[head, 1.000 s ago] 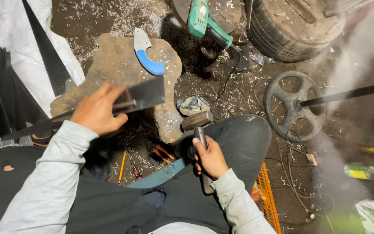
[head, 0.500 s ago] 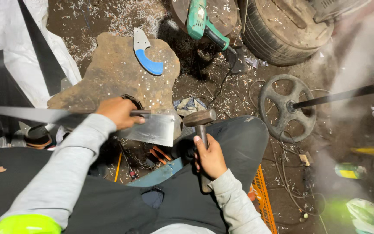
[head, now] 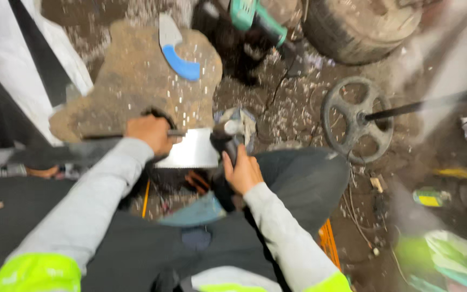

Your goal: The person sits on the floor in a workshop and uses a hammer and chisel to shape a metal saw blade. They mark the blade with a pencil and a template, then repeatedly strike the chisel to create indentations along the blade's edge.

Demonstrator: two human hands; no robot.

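— left hand (head: 148,133) closed round the flat metal blade (head: 190,150), at nine o'clock of the hammer (head: 232,135); stiff, thin, sharp-edged, probably springy.
— right hand (head: 242,172) wrapped on the handle; head-heavy, best gripped low.

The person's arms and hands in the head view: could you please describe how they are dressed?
Both arms wear long, light grey sleeves reaching the wrists, the left sleeve and the right sleeve alike. Near the upper arms each shows a bright fluorescent yellow-green panel edged by a pale band. The left hand and right hand are bare, with no gloves; no rings or watch can be made out in the blur.
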